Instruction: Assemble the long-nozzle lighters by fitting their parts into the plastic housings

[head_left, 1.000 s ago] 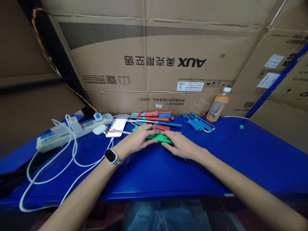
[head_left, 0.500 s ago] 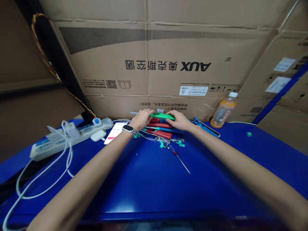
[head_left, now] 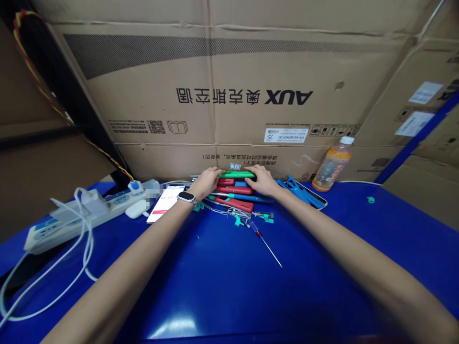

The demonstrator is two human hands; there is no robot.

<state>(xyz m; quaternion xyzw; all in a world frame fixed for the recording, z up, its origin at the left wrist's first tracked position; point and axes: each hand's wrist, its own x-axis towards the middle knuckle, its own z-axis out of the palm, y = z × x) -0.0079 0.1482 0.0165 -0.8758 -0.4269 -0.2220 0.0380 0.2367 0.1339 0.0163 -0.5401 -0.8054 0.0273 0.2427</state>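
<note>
My two hands are apart, the left (head_left: 208, 181) closed on the left end of a green handle (head_left: 237, 175) and the right (head_left: 264, 180) pinching its right end between thumb and fingers. I have that handle at the back of the pile, close to the upright cardboard (head_left: 143, 95); its long axis runs left to right, nearly parallel to the board. My left hand covers its left end, so I cannot make out clearly which way its tip points. In front of it I see red handles (head_left: 241, 190) and a blue handle (head_left: 260, 198) stacked roughly along the same line, with metal rods running left. Nearer me lie white wires (head_left: 223, 211), teal pieces (head_left: 238, 220) and a screwdriver (head_left: 256, 229), its shaft slanting toward me and to the right across the blue desk (head_left: 222, 286). Off to my right are blue shells (head_left: 299, 192), an orange-drink bottle (head_left: 332, 165) and a small teal ring (head_left: 370, 199). On my left, a lit phone (head_left: 165, 208) sits beside a white case (head_left: 136, 209) and a power strip (head_left: 116, 206) with white cables (head_left: 87, 241); a watch (head_left: 187, 196) circles the left wrist.
</note>
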